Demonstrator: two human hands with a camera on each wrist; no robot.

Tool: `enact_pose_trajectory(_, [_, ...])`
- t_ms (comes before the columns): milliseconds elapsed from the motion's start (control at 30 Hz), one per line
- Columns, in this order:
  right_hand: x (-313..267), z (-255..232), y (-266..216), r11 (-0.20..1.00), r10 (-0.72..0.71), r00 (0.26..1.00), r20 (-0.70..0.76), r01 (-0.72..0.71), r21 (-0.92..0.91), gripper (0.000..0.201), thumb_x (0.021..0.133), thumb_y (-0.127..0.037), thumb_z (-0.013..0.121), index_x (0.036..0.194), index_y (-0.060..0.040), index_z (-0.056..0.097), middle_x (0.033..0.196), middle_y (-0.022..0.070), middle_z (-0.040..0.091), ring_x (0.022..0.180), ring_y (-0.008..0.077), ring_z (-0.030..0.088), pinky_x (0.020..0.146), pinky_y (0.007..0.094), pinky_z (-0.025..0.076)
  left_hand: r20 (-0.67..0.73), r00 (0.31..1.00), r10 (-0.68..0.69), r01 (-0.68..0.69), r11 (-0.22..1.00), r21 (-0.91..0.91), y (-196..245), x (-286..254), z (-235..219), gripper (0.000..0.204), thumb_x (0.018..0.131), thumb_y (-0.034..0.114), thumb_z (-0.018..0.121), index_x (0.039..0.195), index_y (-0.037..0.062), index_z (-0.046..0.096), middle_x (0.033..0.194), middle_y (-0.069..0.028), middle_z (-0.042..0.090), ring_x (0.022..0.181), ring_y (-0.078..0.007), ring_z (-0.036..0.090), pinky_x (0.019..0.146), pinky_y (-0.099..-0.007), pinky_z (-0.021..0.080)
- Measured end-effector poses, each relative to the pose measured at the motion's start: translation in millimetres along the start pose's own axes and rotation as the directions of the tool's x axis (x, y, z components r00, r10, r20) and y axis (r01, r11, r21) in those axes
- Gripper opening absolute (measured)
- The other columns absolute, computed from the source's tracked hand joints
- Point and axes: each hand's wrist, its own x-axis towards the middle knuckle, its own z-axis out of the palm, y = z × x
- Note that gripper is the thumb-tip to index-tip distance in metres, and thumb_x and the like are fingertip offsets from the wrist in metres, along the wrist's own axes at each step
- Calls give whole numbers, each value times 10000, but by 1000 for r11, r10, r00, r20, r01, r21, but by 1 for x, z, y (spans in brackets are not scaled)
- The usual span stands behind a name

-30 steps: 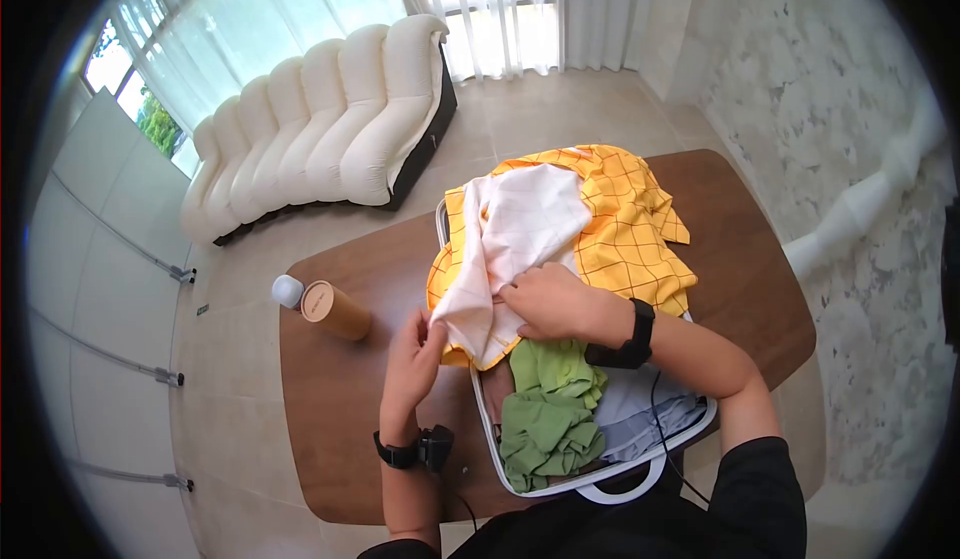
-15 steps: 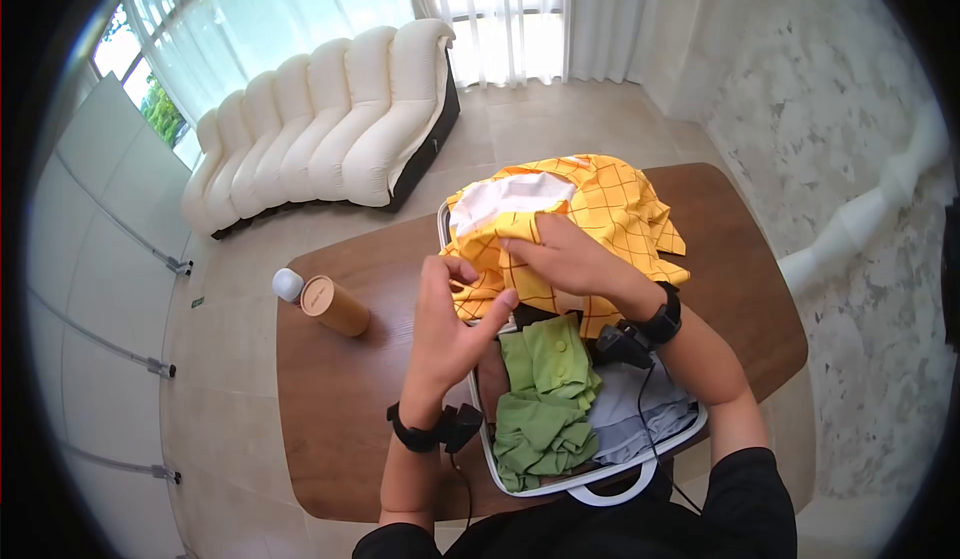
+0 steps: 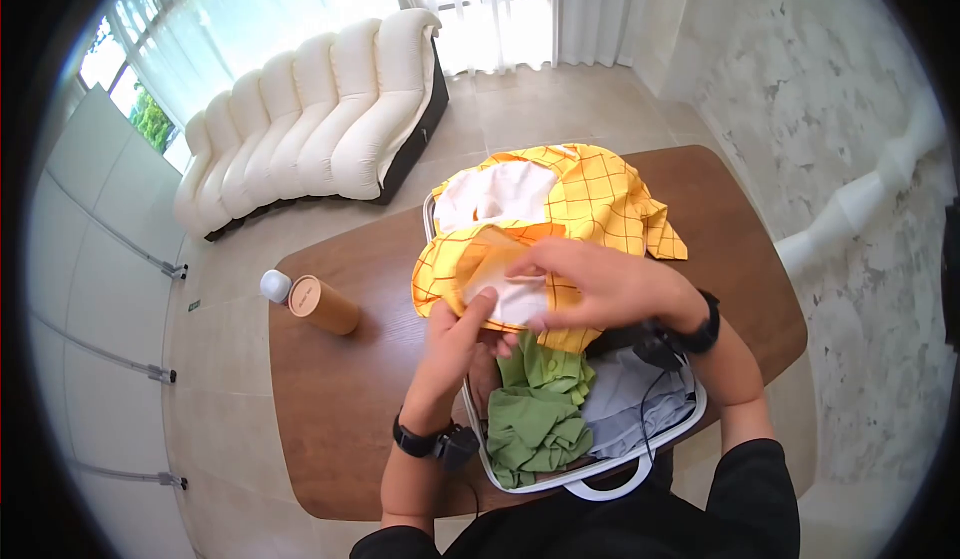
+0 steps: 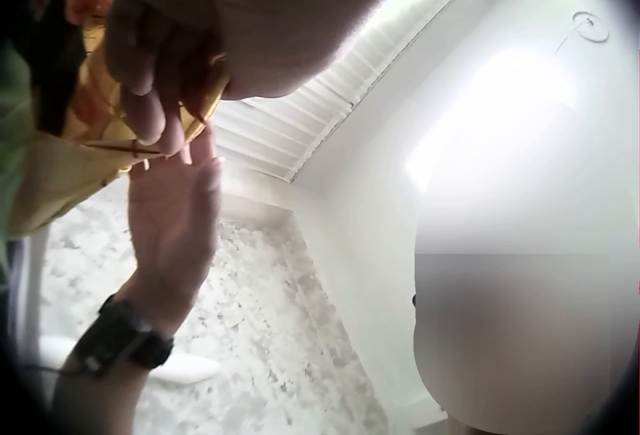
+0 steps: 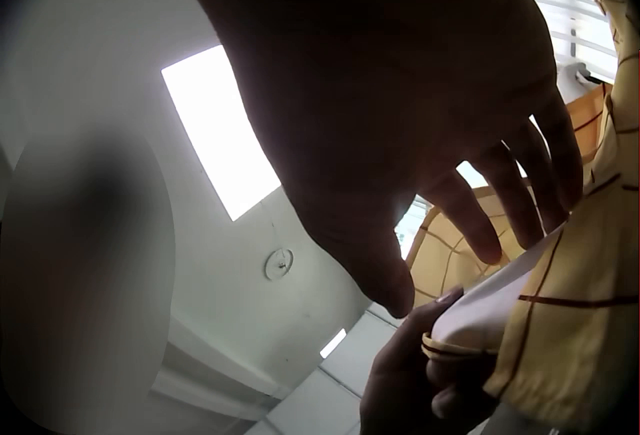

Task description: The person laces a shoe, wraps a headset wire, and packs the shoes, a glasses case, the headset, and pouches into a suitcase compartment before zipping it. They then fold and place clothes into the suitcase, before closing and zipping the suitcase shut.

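A yellow checked garment (image 3: 605,199) with a white inner side lies over the far part of an open suitcase (image 3: 490,464). The left hand (image 3: 455,344) pinches the garment's near edge between thumb and fingers; the left wrist view shows its fingers curled on the yellow cloth (image 4: 65,175). Just right of it, the right hand (image 3: 600,284) reaches over the garment with fingers spread and thumb apart. In the right wrist view its fingertips touch or hover at the cloth (image 5: 570,325); contact is unclear. Green clothing (image 3: 535,429) and grey clothing (image 3: 640,404) lie in the suitcase's near part.
The suitcase stands on a brown wooden table (image 3: 330,409). A cardboard cylinder (image 3: 325,306) and a white-topped object (image 3: 275,286) stand at the table's left. A cream sofa (image 3: 310,119) is beyond, and a cable (image 3: 645,414) hangs from the right wrist's camera.
The garment's near part has been turned and spread, its yellow side now around a white patch. The left hand, apart from the cloth half a second ago, now pinches its edge; the right hand's fingers have spread.
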Motion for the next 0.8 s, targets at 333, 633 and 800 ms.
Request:
enact_pose_trajectory(333, [-66,98,25,863,152,833,-533,-375,-340,927,741,-296,872,1491,-8,410,1383,281,485,1241,442,556,1044,476,469,64,990,-127,126,992,18,-2,-21,-3,211,1069,185,576,1075,-16,640,756,-81,704,559,-131,655,512,-242,520])
enact_pose_trajectory(633, [-76,56,45,869,191,678,-710,-453,-199,327,725,-39,746,1009,-72,586,861,126,657,794,340,668,709,445,542,98,994,-58,48,993,104,3,-26,-18,327,1087,242,560,903,-3,676,700,-89,711,524,-109,629,499,-211,470])
enact_pose_trajectory(800, [-93,15,16,910,38,657,-753,-334,-246,271,766,-13,710,1021,-60,632,932,124,679,882,343,667,790,416,544,53,989,-135,121,970,212,17,-46,-19,327,1082,229,567,884,-5,681,707,-75,713,547,-103,635,519,-220,477])
